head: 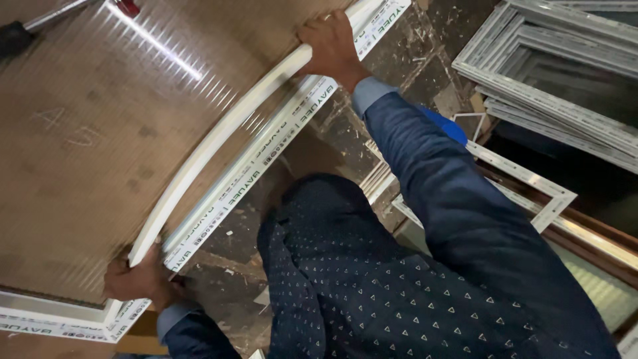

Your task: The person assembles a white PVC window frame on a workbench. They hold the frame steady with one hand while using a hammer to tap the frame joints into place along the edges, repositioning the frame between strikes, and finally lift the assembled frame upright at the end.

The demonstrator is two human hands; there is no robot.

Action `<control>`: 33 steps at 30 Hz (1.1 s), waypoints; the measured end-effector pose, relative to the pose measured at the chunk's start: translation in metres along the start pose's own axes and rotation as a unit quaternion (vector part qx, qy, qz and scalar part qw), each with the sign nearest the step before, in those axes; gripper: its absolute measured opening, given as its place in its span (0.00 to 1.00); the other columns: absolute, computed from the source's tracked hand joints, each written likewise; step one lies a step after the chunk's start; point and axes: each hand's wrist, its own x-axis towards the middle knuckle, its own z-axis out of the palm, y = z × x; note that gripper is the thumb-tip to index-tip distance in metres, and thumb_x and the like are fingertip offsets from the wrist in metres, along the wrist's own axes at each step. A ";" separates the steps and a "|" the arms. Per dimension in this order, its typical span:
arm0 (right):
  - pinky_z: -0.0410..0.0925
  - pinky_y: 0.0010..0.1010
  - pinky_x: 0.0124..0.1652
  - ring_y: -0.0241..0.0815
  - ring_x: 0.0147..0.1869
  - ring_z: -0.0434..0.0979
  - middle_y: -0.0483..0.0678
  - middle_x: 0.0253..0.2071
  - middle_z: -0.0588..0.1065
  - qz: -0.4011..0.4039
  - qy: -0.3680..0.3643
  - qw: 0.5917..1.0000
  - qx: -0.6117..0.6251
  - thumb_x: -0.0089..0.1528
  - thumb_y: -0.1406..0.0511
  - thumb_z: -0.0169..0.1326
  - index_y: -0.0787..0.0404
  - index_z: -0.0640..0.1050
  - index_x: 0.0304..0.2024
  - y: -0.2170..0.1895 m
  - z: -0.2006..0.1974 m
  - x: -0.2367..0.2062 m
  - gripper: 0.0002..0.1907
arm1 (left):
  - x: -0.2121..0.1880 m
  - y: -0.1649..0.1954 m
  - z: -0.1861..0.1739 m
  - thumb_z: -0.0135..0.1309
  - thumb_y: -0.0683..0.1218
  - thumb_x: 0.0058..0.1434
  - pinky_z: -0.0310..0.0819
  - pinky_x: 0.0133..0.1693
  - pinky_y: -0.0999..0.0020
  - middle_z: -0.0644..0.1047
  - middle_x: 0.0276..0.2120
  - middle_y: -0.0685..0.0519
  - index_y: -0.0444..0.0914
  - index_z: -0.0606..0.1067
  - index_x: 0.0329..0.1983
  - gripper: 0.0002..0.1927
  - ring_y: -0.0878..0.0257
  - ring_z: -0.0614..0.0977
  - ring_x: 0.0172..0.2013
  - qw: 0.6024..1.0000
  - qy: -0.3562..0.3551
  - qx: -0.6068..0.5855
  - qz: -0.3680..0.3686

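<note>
A long white plastic strip (219,143), smooth and bowed into a curve, lies along the edge of a white window frame (266,149) around a ribbed translucent panel (100,133). The right hand (332,46) is clamped over its upper end, the left hand (136,279) curled round its lower end. Bent so far, the strip could spring loose or kink. More white frames (565,86) are stacked nearby over a littered floor (345,139)

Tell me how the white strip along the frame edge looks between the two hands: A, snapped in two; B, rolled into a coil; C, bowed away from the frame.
C: the white strip bows between the right hand and left hand, away from the frame.
</note>
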 end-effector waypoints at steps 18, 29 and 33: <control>0.59 0.46 0.53 0.55 0.55 0.71 0.48 0.43 0.75 0.040 0.023 0.999 0.014 0.41 0.40 0.75 0.57 0.80 0.41 -0.020 -0.013 0.002 0.38 | 0.000 -0.006 -0.003 0.77 0.61 0.38 0.72 0.41 0.57 0.81 0.29 0.48 0.40 0.85 0.38 0.29 0.53 0.80 0.30 0.982 -0.041 0.167 0.075; 0.58 0.45 0.51 0.52 0.52 0.72 0.46 0.42 0.74 0.008 -0.007 1.000 0.018 0.38 0.42 0.75 0.56 0.81 0.43 -0.019 -0.013 0.004 0.39 | -0.001 -0.024 0.002 0.80 0.61 0.35 0.62 0.48 0.54 0.81 0.32 0.50 0.39 0.84 0.37 0.32 0.49 0.76 0.38 0.974 -0.007 0.190 0.127; 0.58 0.45 0.50 0.50 0.51 0.73 0.45 0.40 0.73 0.007 -0.020 0.999 0.026 0.40 0.42 0.76 0.54 0.81 0.42 -0.017 -0.011 0.007 0.37 | 0.001 -0.016 0.004 0.82 0.59 0.36 0.64 0.53 0.55 0.83 0.36 0.47 0.38 0.85 0.38 0.31 0.51 0.78 0.34 0.987 -0.047 0.149 0.045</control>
